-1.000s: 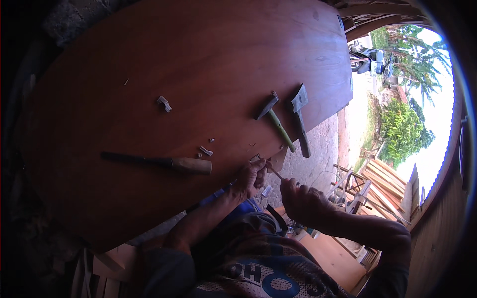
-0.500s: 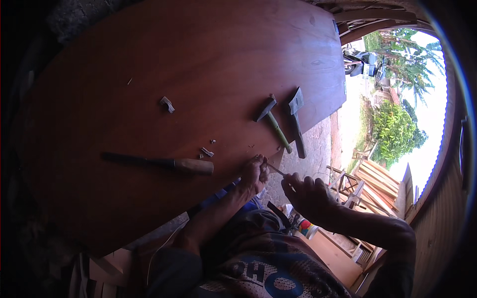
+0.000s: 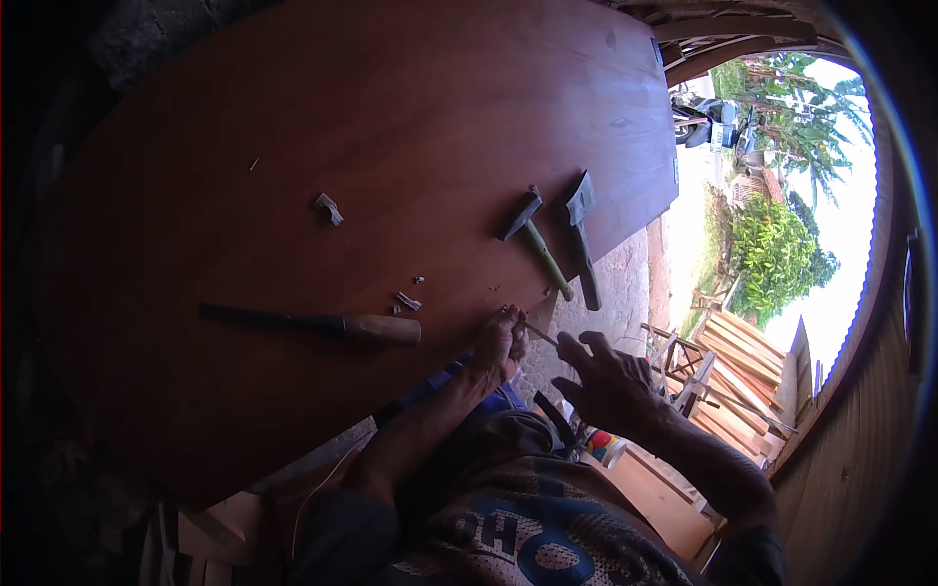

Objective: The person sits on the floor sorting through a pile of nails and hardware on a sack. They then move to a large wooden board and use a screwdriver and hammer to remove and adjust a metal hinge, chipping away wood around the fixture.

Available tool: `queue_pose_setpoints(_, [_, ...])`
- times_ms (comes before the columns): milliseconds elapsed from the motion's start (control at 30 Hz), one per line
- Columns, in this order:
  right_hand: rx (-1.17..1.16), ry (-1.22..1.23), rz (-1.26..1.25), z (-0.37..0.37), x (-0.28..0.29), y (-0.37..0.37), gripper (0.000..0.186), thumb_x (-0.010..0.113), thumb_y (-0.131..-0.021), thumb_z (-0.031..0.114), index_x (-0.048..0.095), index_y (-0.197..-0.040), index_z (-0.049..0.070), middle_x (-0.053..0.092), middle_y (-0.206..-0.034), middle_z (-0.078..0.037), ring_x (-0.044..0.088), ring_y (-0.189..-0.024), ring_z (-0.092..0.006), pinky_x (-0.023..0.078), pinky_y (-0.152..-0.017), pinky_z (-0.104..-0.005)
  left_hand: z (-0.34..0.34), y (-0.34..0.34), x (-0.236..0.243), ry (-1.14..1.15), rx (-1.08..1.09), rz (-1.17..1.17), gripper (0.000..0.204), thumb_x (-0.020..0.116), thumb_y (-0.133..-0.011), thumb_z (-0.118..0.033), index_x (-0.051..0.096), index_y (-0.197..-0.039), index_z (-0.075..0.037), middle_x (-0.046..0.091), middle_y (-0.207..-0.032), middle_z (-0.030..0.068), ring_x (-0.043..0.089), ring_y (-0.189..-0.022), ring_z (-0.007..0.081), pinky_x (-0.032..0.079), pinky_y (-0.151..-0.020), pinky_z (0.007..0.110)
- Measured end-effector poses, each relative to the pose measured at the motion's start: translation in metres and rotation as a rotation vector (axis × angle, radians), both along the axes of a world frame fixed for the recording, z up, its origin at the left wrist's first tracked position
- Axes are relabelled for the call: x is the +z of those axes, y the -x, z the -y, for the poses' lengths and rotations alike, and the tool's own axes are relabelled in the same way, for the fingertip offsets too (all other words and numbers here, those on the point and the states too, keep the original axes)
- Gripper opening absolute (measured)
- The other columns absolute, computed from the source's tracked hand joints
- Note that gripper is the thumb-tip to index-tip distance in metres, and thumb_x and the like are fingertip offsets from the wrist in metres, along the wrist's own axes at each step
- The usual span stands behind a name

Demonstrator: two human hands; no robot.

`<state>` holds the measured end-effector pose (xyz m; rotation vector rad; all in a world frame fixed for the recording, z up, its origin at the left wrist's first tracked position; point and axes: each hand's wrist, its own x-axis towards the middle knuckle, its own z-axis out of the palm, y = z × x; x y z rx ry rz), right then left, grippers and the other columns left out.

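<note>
My left hand is closed at the near edge of a large reddish-brown wooden board, with its fingers around one end of a thin, light-coloured rod. The rod slants out to the right; I cannot make out what kind of tool or piece it is. At its outer end is my right hand, fingers spread and thumb apart, not wrapped around it. A hammer with a yellow-green handle lies on the board beyond my hands. Beside it rests a hatchet-like tool with a broad flat head.
A chisel-like tool with a wooden handle lies on the board's left part. Wood chips and a curled shaving are scattered about. Sawn planks stand at the right, with a paint tin near my body.
My right hand has loosened from a closed grip to spread fingers, and its forearm has swung inward and down. My left hand stays at the board's edge with the rod.
</note>
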<state>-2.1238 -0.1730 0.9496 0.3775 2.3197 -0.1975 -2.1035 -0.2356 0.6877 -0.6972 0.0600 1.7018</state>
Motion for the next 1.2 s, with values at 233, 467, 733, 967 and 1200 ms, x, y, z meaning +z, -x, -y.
queue_pose_setpoints(233, [-0.112, 0.173, 0.039, 0.007, -0.021, -0.025, 0.041, 0.054, -0.087, 0.000, 0.055, -0.128, -0.005, 0.061, -0.118, -0.017, 0.065, -0.085, -0.0208, 0.053, -0.060, -0.0305, 0.013, -0.003, 0.008, -0.006, -0.008, 0.005, 0.030, 0.045, -0.106, -0.032, 0.054, -0.085, -0.012, 0.039, -0.058, -0.0026, 0.028, -0.042, 0.0083, 0.024, -0.040, 0.026])
queue_pose_setpoints(467, [-1.285, 0.508, -0.119, 0.003, -0.020, -0.012, 0.044, 0.056, -0.093, 0.005, 0.051, -0.136, -0.002, 0.062, -0.123, -0.013, 0.068, -0.087, -0.0193, 0.049, -0.055, -0.0266, 0.006, -0.007, -0.006, -0.062, 0.062, -0.024, 0.026, 0.049, -0.104, -0.031, 0.058, -0.089, -0.012, 0.040, -0.060, -0.0027, 0.029, -0.043, 0.0081, 0.024, -0.042, 0.026])
queue_pose_setpoints(733, [0.307, -0.038, 0.050, 0.002, -0.006, -0.002, 0.039, 0.061, -0.089, 0.013, 0.057, -0.124, -0.005, 0.060, -0.084, -0.008, 0.058, -0.056, -0.0175, 0.049, -0.047, -0.0319, 0.006, -0.007, 0.007, 0.004, -0.001, 0.059, 0.024, 0.050, -0.104, -0.029, 0.060, -0.092, -0.010, 0.041, -0.060, -0.0031, 0.029, -0.044, 0.0074, 0.024, -0.041, 0.025])
queue_pose_setpoints(967, [-0.872, 0.425, -0.184, -0.004, -0.022, -0.046, 0.043, 0.053, -0.094, 0.004, 0.050, -0.137, 0.001, 0.065, -0.119, -0.014, 0.066, -0.079, -0.0156, 0.046, -0.052, -0.0213, 0.005, -0.004, 0.007, 0.017, 0.008, -0.053, 0.030, 0.043, -0.106, -0.028, 0.050, -0.082, -0.011, 0.039, -0.058, -0.0015, 0.029, -0.041, 0.0092, 0.024, -0.040, 0.027])
queue_pose_setpoints(1200, [0.599, -0.144, 0.110, 0.005, 0.002, -0.003, 0.042, 0.059, -0.093, 0.019, 0.051, -0.128, -0.003, 0.061, -0.088, -0.012, 0.063, -0.057, -0.0190, 0.047, -0.043, -0.0278, 0.009, 0.002, 0.018, 0.033, -0.026, 0.063, 0.029, 0.043, -0.106, -0.027, 0.051, -0.083, -0.011, 0.039, -0.059, -0.0014, 0.029, -0.043, 0.0090, 0.025, -0.042, 0.027])
